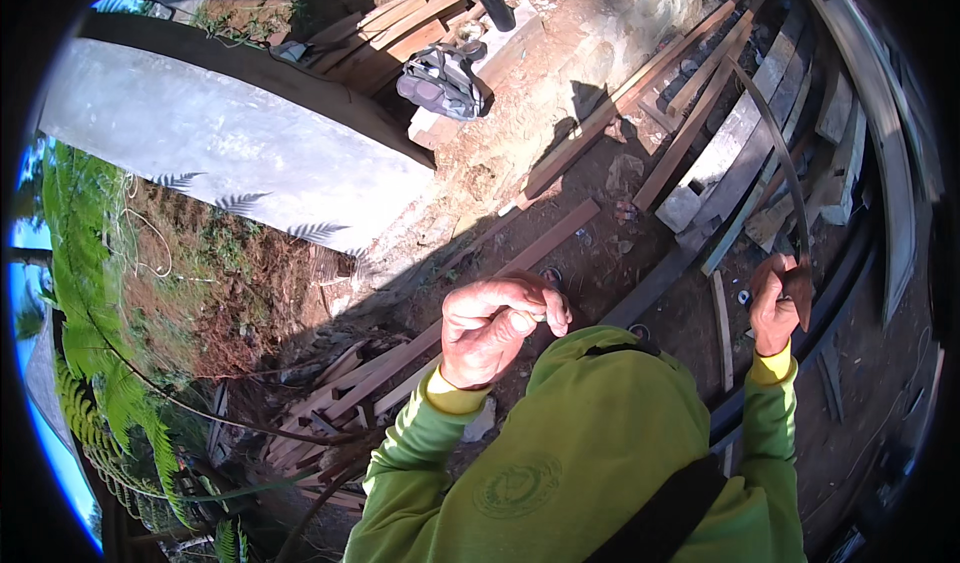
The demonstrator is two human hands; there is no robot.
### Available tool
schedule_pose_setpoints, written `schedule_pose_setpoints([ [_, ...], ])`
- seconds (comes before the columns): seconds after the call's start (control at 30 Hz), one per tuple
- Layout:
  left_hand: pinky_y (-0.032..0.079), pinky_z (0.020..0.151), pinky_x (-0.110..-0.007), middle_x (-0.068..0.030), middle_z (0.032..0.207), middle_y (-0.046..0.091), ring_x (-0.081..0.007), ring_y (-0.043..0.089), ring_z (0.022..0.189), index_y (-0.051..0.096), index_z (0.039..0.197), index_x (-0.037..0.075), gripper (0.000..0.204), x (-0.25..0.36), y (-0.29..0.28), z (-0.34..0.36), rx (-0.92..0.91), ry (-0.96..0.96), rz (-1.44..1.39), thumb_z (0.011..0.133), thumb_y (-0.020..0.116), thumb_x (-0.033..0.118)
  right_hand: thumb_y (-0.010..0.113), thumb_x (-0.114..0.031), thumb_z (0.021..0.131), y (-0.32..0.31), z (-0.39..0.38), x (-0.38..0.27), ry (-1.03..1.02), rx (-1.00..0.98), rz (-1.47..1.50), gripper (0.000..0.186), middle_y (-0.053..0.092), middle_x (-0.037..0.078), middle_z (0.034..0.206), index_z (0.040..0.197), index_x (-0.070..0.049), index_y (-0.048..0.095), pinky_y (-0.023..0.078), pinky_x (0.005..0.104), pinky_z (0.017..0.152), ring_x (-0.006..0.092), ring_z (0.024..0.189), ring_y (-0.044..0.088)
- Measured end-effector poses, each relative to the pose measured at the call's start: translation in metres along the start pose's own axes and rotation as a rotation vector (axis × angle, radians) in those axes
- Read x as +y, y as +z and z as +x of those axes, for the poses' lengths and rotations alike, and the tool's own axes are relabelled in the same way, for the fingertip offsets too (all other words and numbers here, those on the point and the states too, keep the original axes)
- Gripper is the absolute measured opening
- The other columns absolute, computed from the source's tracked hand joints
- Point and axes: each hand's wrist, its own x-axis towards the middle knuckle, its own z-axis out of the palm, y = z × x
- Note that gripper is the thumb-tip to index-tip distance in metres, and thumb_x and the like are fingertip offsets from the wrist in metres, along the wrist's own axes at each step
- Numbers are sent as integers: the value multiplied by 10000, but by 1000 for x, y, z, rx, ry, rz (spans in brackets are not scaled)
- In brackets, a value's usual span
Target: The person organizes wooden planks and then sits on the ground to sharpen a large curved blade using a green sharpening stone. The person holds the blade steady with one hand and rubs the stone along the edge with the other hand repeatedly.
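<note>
My left hand is raised in front of my yellow-green sleeve and chest, its fingers curled in and thumb pressed against them. Whatever may be in those fingers is hidden. Farther right, my right hand is closed round the lower end of a long, thin, curved brown tool. This tool widens into a pointed brown part beside the hand, and its narrow length runs up and away over the timber; its exact kind I cannot make out.
Weathered boards and beams lie stacked at the right. Cut wood pieces are heaped at lower left near fern fronds. A pale slab spans upper left. Beyond it sit a grey backpack and a dark bottle.
</note>
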Motion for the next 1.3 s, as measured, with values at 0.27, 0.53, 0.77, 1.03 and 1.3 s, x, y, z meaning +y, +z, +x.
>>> schedule_pose_setpoints([
  [0.27, 437, 368, -238, -152, 797, 549, -179, 521, 611, 476, 1128, 16, 296, 16, 17, -12, 210, -168, -174, 857, 584, 58, 552, -23, 829, 21, -2, -17, 91, -100, 64, 72, 447, 4, 588, 813, 37, 517, 330, 208, 461, 67, 522, 439],
  [0.53, 503, 456, -284, -153, 883, 592, -167, 563, 627, 435, 1212, 4, 434, 31, 32, -19, 278, -374, -238, 833, 626, 97, 631, -26, 641, 57, 18, -57, -456, -244, -185, 145, 503, 94, 609, 670, -16, 489, 405, 348, 477, 270, 499, 509],
  [0.77, 468, 698, -234, -113, 907, 626, -137, 591, 778, 583, 1013, -61, 253, 19, 21, -44, 165, -617, -356, 896, 512, 152, 695, -110, 538, 61, 26, -89, -777, -443, -254, 241, 472, 85, 582, 632, -7, 499, 400, 338, 479, 240, 499, 503],
  [1.03, 478, 749, -297, -146, 964, 630, -207, 615, 849, 570, 1067, -51, 247, 23, 34, -61, 82, -496, -13, 874, 545, 100, 686, -141, 454, 48, 21, -90, -808, -464, -318, 248, 481, 73, 595, 582, -20, 512, 399, 329, 481, 222, 520, 494],
  [1.3, 484, 760, -309, -193, 976, 616, -254, 611, 874, 563, 1048, -73, 299, 32, 29, -55, -97, -599, 122, 882, 517, 172, 635, -41, 490, 42, 21, -89, -783, -510, -257, 210, 476, 97, 629, 652, 5, 509, 391, 348, 469, 247, 519, 482],
])
